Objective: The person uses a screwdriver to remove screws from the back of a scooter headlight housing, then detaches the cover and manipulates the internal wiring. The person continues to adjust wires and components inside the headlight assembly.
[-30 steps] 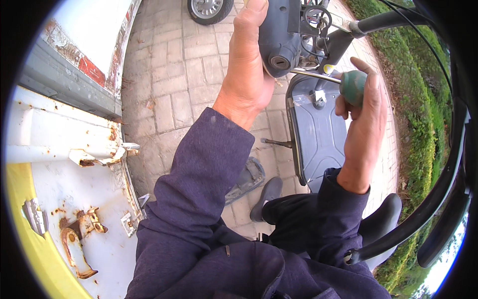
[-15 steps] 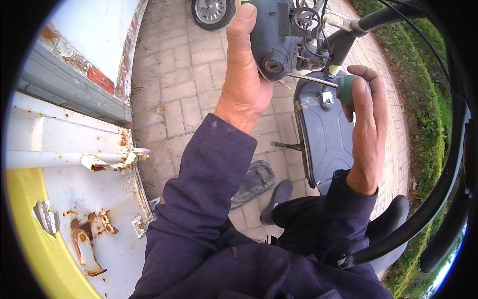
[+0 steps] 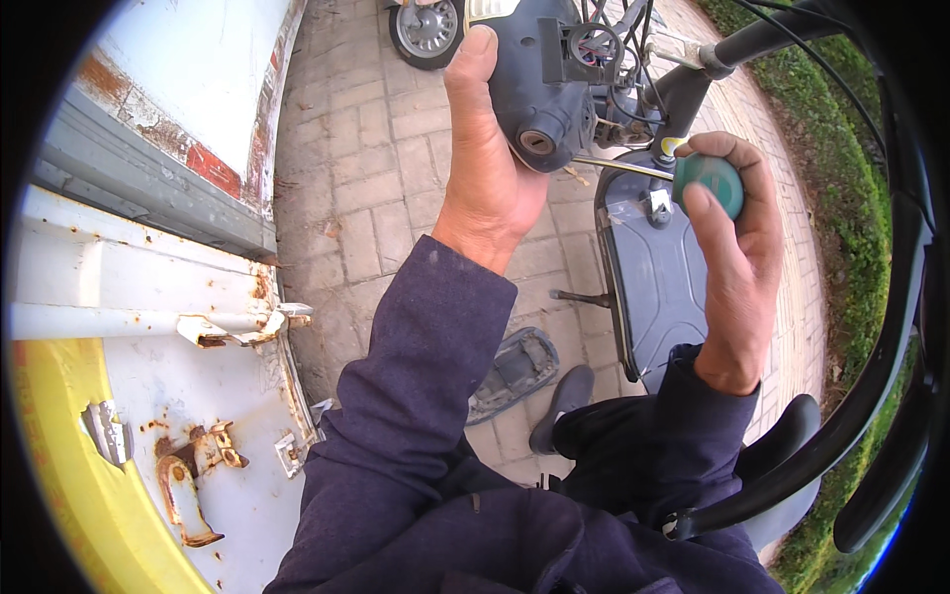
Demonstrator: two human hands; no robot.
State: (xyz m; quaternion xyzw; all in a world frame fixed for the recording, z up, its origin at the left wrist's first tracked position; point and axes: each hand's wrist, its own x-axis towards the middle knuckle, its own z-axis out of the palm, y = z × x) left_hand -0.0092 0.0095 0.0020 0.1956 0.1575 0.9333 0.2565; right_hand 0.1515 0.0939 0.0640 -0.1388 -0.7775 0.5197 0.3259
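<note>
My left hand [image 3: 487, 163] grips a dark plastic headlight housing [image 3: 529, 84] from its left side, thumb up on its edge. A round key lock [image 3: 537, 143] sits at the housing's near end. In my right hand [image 3: 742, 247] is a screwdriver [image 3: 714, 186] with a green rounded handle, pinched between thumb and fingers. Its metal shaft runs left to the housing's underside, just right of the lock; the tip is hidden there. Cables and metal parts [image 3: 633, 89] of the scooter's front show right of the housing.
Below the hands is the scooter's grey footboard [image 3: 653, 277]. A grey plastic cover [image 3: 513, 374] lies on the paving beside my shoe [image 3: 561, 408]. A rusty white metal panel [image 3: 188, 396] stands at left, a wheel [image 3: 427, 32] at the top. Black tubing [image 3: 821, 436] and a hedge [image 3: 856, 228] line the right.
My right fingers have shifted round the screwdriver handle, so more of its green end shows. The left hand still grips the housing. The whole view has shifted slightly.
</note>
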